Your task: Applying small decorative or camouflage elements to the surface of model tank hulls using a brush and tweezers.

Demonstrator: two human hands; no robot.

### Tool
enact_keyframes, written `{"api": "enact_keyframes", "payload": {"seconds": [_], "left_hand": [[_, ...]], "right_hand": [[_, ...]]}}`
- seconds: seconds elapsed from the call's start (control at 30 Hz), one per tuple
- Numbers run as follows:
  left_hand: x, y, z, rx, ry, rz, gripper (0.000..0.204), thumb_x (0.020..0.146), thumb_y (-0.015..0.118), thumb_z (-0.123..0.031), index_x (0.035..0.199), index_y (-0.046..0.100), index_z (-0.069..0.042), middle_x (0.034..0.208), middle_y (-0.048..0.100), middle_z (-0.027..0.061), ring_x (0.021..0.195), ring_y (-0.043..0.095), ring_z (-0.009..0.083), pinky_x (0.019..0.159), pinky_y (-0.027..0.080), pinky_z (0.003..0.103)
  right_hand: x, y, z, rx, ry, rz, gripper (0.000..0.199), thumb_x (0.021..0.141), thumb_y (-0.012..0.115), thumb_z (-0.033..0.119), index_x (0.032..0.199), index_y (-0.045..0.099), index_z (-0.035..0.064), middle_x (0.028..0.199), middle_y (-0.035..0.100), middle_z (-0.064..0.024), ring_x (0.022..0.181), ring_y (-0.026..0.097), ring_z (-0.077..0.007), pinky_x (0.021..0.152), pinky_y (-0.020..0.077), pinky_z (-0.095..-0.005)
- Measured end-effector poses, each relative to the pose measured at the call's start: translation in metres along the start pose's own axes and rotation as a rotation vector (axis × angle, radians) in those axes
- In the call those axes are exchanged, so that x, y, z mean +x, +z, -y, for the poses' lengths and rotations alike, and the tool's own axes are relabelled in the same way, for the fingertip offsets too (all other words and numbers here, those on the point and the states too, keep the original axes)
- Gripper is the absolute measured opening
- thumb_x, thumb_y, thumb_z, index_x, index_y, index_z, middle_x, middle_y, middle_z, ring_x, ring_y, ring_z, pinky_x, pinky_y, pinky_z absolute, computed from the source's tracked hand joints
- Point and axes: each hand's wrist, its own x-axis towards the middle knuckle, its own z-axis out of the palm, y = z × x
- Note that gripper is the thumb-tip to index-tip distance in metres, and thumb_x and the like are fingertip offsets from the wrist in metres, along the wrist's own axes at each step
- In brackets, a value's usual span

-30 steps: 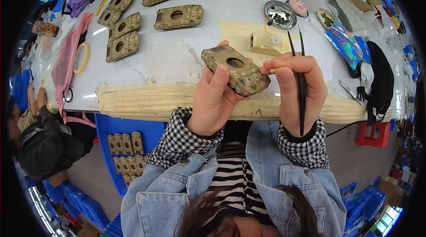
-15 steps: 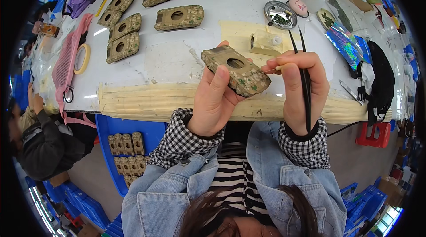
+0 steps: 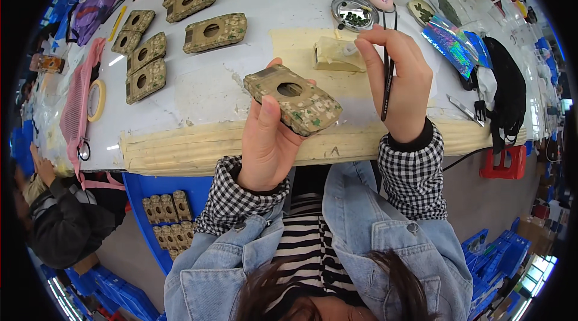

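My left hand [image 3: 265, 149] grips a camouflage-patterned model tank hull [image 3: 316, 109] by its sides, thumb on the near edge. A round hole sits in the hull's top, with small green patches toward its right end. My right hand [image 3: 406, 83] has black tweezers [image 3: 388, 77] tucked among its fingers, points upward. Its thumb and forefinger meet beside a small translucent cup [image 3: 350, 49] on a tape-wrapped block [image 3: 325, 62]; whatever is pinched there is too small to tell. Beyond it lies a round metal dish [image 3: 344, 5] with small dark green bits.
Several more camouflage hulls [image 3: 215, 33] lie at the far left. A tape roll [image 3: 92, 107] and pink mesh bag [image 3: 81, 89] are further left. At right are a craft knife [image 3: 463, 108] and shiny blue packet [image 3: 448, 47]. A blue tray [image 3: 139, 191] of hulls sits below the table edge.
My right hand has moved away from the hull, up to the cup on the taped block. A thin pale-handled tool seen earlier in its fingertips no longer shows clearly. The view has shifted.
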Motion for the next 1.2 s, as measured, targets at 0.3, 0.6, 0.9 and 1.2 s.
{"api": "enact_keyframes", "payload": {"seconds": [0.3,0.6,0.9,1.2], "left_hand": [[0.000,-0.005,0.002,-0.042,0.066,0.082,0.081,0.087,0.048,-0.053,0.142,0.012,-0.008,0.124,0.047,0.0144,0.108,0.055,0.0287,0.089,0.051,0.039],[-0.002,0.011,0.010,-0.014,-0.016,0.229,0.101,0.077,0.061,-0.056,0.140,0.008,0.002,0.128,0.038,0.0229,0.094,0.060,0.0288,0.067,0.058,0.035],[0.016,0.041,0.044,-0.054,-0.368,0.450,0.093,0.072,0.072,-0.038,0.139,0.020,0.000,0.146,0.013,0.0234,0.131,0.031,0.0268,0.093,0.046,0.041],[0.023,0.052,0.060,0.032,-0.506,0.390,0.099,0.065,0.077,-0.047,0.138,0.024,-0.006,0.147,0.004,0.0202,0.139,0.000,0.0271,0.085,0.053,0.044]], "right_hand": [[-0.017,-0.076,-0.016,0.436,0.365,0.019,0.050,0.096,0.038,0.041,0.117,0.050,-0.0031,0.100,0.061,-0.0137,0.097,0.056,-0.0198,0.090,0.0402,-0.0315],[-0.059,-0.111,-0.060,0.404,0.633,0.135,0.023,0.087,0.060,0.006,0.106,0.058,-0.0050,0.098,0.065,-0.0116,0.087,0.061,-0.0143,0.081,0.0465,-0.0224],[-0.052,-0.117,-0.089,0.641,0.847,0.268,0.024,0.091,0.055,0.017,0.099,0.063,-0.0043,0.091,0.065,-0.0092,0.080,0.063,-0.0126,0.073,0.0498,-0.0235],[-0.049,-0.113,-0.097,0.604,0.839,0.363,0.029,0.094,0.049,0.020,0.099,0.063,-0.0053,0.089,0.066,-0.0095,0.076,0.062,-0.0115,0.070,0.0495,-0.0227]]}}
